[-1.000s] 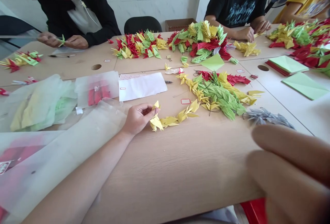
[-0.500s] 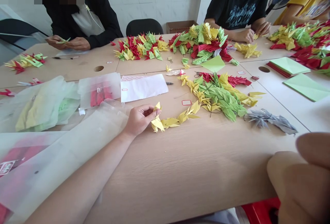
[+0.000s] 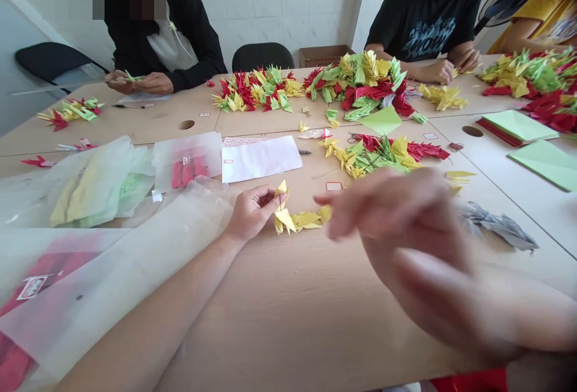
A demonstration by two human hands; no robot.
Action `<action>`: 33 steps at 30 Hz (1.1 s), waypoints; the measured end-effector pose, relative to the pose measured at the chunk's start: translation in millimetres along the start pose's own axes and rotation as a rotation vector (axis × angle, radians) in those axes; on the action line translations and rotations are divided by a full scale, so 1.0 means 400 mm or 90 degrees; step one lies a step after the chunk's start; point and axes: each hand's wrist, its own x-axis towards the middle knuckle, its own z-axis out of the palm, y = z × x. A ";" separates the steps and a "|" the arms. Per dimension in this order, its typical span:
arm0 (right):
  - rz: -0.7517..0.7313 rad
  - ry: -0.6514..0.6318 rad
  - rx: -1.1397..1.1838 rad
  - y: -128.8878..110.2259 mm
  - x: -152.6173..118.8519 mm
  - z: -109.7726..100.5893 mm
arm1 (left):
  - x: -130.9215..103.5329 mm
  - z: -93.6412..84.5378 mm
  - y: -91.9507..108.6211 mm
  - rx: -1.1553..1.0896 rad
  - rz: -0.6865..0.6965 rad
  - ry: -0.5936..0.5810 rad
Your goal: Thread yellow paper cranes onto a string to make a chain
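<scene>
My left hand [image 3: 251, 213] is closed, thumb against fingers, pinching a yellow paper crane [image 3: 283, 221] above the table. From it a string of yellow cranes [image 3: 308, 220] runs right along the tabletop, its far part hidden behind my right hand. My right hand [image 3: 415, 229] is smeared by motion and hangs over the table in front of the bunched strings of yellow, green and red cranes [image 3: 356, 160]. Its fingers look bent, but whether anything is in them does not show. A grey bundle [image 3: 500, 226] lies beyond the right wrist.
Translucent plastic bags [image 3: 103, 181] of folded paper cover the left side. A white sheet [image 3: 261, 159] and a pen [image 3: 305, 152] lie ahead. Crane piles [image 3: 256, 88] stand farther back, with green paper squares [image 3: 545, 160] at right. Across the table, people [image 3: 193, 31] handle paper.
My right hand has swung from the lower right edge up and left over the table. My left hand still pinches the crane. The whole view has shifted slightly.
</scene>
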 end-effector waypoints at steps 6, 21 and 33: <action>0.008 -0.123 -0.229 0.218 0.074 0.159 | 0.004 0.001 -0.012 -0.079 0.015 -0.007; 0.088 -0.180 -0.196 0.251 0.091 0.107 | 0.016 -0.006 -0.021 -0.091 0.038 -0.107; 0.156 -0.319 -0.195 0.277 0.136 0.037 | 0.007 -0.017 -0.003 0.045 0.064 -0.205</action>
